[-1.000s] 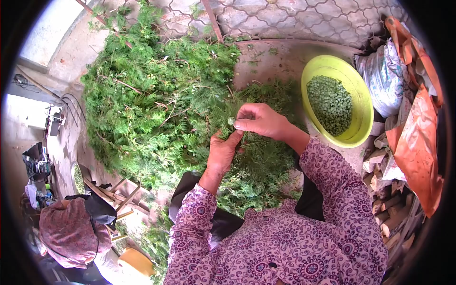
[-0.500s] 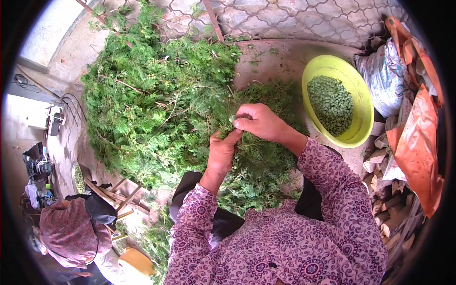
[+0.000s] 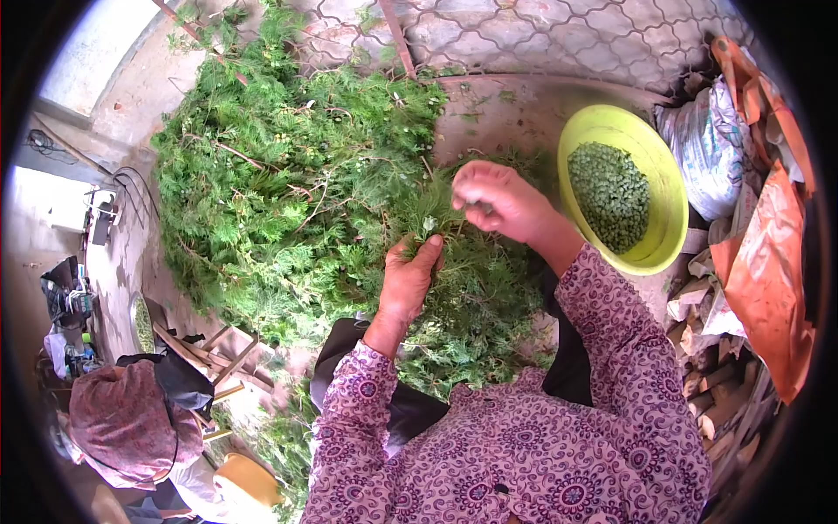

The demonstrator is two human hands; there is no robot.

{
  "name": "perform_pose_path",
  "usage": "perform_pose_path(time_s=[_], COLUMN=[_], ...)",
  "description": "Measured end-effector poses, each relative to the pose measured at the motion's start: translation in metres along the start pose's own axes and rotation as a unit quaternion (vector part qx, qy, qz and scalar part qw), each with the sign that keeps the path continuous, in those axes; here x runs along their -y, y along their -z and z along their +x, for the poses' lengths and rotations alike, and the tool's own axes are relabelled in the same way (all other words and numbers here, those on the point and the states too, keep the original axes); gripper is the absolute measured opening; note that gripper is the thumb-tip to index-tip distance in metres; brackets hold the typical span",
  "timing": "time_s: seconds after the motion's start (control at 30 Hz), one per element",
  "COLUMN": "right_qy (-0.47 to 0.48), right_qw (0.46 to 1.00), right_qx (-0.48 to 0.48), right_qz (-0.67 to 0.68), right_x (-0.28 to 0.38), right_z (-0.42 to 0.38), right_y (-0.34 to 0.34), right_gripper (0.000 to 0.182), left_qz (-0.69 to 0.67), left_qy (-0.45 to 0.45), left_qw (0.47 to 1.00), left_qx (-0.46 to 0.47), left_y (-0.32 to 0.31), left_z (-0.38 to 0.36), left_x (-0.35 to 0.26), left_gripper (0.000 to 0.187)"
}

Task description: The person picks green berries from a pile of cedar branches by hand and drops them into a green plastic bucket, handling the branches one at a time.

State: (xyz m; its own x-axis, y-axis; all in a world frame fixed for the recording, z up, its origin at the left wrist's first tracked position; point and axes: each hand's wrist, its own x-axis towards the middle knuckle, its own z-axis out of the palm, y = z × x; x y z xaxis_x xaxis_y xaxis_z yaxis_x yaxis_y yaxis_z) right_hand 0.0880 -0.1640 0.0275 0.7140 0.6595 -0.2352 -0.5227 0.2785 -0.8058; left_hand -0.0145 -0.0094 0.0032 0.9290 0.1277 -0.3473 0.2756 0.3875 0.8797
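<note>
My left hand point(image 3: 408, 278) is closed on a feathery green conifer sprig point(image 3: 425, 229), thumb laid over its stem. A pale green cone-like bit shows near the top of the sprig. Just up and to the right of it, apart from the sprig, is my right hand point(image 3: 502, 205) with fingers curled in; whether it pinches something small is hidden. Both hands are over a big pile of leafy green conifer branches point(image 3: 262, 201). Right of the right hand stands a yellow-green basin point(image 3: 668, 188) partly filled with small round green cones point(image 3: 609, 196).
A wire-mesh panel point(image 3: 541, 44) borders the far side. White sacks point(image 3: 698, 148), an orange sheet point(image 3: 768, 279) and stacked firewood point(image 3: 720, 393) line the right. At lower left another person point(image 3: 131, 419) sits by a wooden frame point(image 3: 231, 354) and an orange tub point(image 3: 247, 480).
My right hand has moved up and right, away from my left hand, where their fingertips met at the sprig. The left hand keeps its hold in nearly the same place.
</note>
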Motion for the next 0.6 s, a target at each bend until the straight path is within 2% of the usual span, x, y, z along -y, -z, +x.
perform_pose_path(time_s=[0.07, 0.1, 0.17, 0.27, 0.33, 0.5, 0.57, 0.6], right_qy=[-0.001, 0.051, 0.211, 0.182, 0.197, 0.207, 0.244, 0.258], right_qw=[0.982, 0.966, 0.896, 0.872, 0.862, 0.842, 0.825, 0.807], right_qx=[0.004, 0.006, -0.003, -0.003, -0.005, -0.009, -0.056, -0.119], right_qz=[-0.187, -0.253, -0.390, -0.455, -0.467, -0.498, -0.506, -0.517], right_x=[-0.004, -0.012, -0.027, -0.026, -0.029, -0.029, -0.026, -0.025], right_z=[-0.003, -0.001, 0.002, -0.001, 0.001, -0.002, -0.003, 0.000], right_y=[-0.016, -0.019, -0.018, -0.017, -0.016, -0.014, -0.016, -0.009], right_gripper=[0.014, 0.019, 0.023, 0.021, 0.021, 0.017, 0.016, 0.016], left_qz=[0.004, 0.024, 0.045, 0.069, 0.126, 0.094, 0.064, 0.061], left_qy=[0.001, 0.003, 0.004, -0.002, 0.008, 0.013, -0.002, 0.004], left_qw=[1.000, 0.999, 0.998, 0.996, 0.990, 0.992, 0.993, 0.995], left_qx=[0.009, 0.020, 0.032, 0.056, 0.064, 0.084, 0.100, 0.084], left_y=[0.005, 0.006, 0.007, 0.007, 0.008, 0.005, 0.006, 0.000], left_z=[0.002, 0.004, 0.006, 0.007, 0.006, 0.004, 0.004, -0.001], left_x=[0.002, 0.005, 0.008, 0.008, 0.006, 0.000, 0.000, -0.008], left_gripper=[0.008, 0.009, 0.010, 0.011, 0.011, 0.009, 0.010, 0.009])
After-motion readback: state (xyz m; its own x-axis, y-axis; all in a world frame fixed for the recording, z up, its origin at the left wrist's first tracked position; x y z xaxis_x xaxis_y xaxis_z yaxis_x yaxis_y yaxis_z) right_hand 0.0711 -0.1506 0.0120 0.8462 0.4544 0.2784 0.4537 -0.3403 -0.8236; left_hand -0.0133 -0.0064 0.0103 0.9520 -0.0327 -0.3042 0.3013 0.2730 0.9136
